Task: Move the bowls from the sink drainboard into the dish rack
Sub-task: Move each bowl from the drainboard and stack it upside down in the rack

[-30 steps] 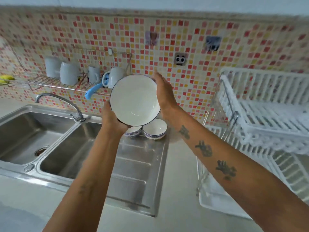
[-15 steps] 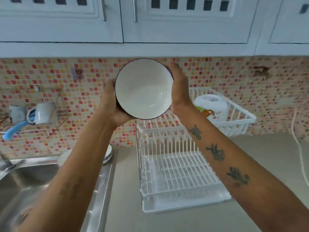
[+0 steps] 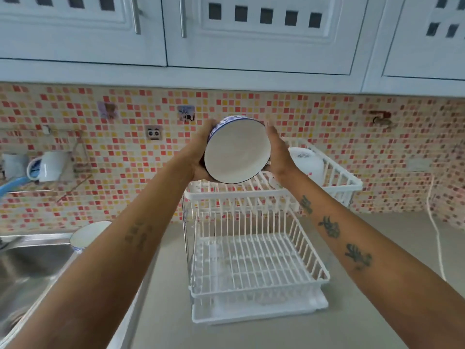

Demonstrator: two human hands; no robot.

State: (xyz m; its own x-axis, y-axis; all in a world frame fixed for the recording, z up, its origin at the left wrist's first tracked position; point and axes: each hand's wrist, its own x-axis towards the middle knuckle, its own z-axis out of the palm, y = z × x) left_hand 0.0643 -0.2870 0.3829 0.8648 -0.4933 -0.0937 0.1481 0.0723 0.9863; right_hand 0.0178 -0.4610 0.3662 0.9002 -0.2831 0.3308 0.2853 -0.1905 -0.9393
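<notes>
A white bowl with a blue patterned outside is held on edge between both hands, its inside facing me. My left hand cups its left side and my right hand presses its right side. The bowl hangs just above the upper tier of the white two-tier dish rack. Another white bowl lies upside down at the back right of that upper tier. A further bowl stays on the steel drainboard at the left, partly hidden by my left forearm.
The rack's lower tier holds nothing and sits over a drip tray. A sink basin is at the lower left. Mugs hang on a wall shelf. Cabinets run overhead. A white cord trails down the right wall.
The bowl has travelled from over the drainboard rightward to above the rack's upper tier and turned so its blue outside shows. My view has swung right with it.
</notes>
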